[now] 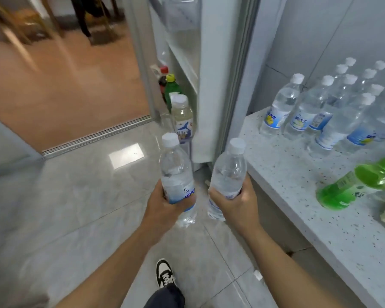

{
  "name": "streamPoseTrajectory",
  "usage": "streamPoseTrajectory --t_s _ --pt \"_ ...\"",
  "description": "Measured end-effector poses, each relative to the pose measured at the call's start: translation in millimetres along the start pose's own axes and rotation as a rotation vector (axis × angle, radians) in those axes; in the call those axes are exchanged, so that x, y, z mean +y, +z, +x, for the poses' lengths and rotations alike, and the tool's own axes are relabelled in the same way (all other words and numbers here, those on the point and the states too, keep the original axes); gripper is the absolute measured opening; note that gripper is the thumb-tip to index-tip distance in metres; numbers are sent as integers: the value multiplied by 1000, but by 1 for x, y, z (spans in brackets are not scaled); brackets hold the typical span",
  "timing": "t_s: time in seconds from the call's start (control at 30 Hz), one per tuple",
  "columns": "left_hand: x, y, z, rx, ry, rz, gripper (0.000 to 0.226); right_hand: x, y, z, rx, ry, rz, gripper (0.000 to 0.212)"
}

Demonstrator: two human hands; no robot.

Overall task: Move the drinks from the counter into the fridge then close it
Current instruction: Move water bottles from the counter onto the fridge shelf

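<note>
Both forearms reach forward over the grey tiled floor (76, 207) towards the open white fridge door (182, 63). The left hand (165, 205) grips a clear white-capped water bottle (176, 174); the right hand (236, 203) grips another clear water bottle (228, 174). More clear water bottles (320, 107) stand on the speckled white counter (298, 185).

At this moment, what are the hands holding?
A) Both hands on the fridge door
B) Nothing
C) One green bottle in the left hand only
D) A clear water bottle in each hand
D: the left hand and right hand each grip a white-capped water bottle.
</note>
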State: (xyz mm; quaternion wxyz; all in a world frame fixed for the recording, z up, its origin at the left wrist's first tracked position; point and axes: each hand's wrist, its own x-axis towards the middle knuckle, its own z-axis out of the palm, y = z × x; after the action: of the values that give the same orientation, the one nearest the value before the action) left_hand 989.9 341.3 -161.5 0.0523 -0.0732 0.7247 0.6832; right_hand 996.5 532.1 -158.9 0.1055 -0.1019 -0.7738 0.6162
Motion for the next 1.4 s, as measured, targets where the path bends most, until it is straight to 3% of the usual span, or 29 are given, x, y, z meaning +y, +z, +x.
streamPoseTrajectory --t_s 0.37,0.6,0.9,1.4 --pt "6 -172 5 303 -20 -76 53 -41 190 1 -332 -93 37 44" --pt "13 -278 59 372 -19 -96 57 -74 314 24 -393 -106 68 44" --pt "32 -367 156 316 -12 -37 55 -97 411 79 -294 -107 53 48" --pt "85 -364 428 69 73 62 56 -104 491 311 34 -28 27 48"
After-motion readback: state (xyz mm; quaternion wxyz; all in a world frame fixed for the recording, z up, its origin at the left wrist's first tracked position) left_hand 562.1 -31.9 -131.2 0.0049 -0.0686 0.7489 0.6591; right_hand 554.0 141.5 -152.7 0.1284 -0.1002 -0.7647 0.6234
